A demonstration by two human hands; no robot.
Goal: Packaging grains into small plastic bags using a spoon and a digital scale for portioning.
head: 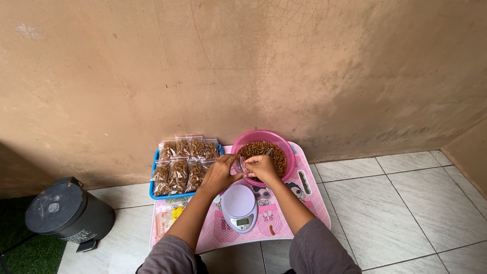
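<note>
Holding a small clear plastic bag (238, 165) between both hands, I have my left hand (222, 172) and right hand (261, 167) pinched on it at the near rim of the pink bowl (253, 136) of brown snacks (266, 150). Below them, a digital kitchen scale (238, 207) sits on the pink desk (309, 200); filled snack bags (185, 162) fill the blue tray (152, 190) at left.

grey sleeves pushed up, forearms bare.
</note>
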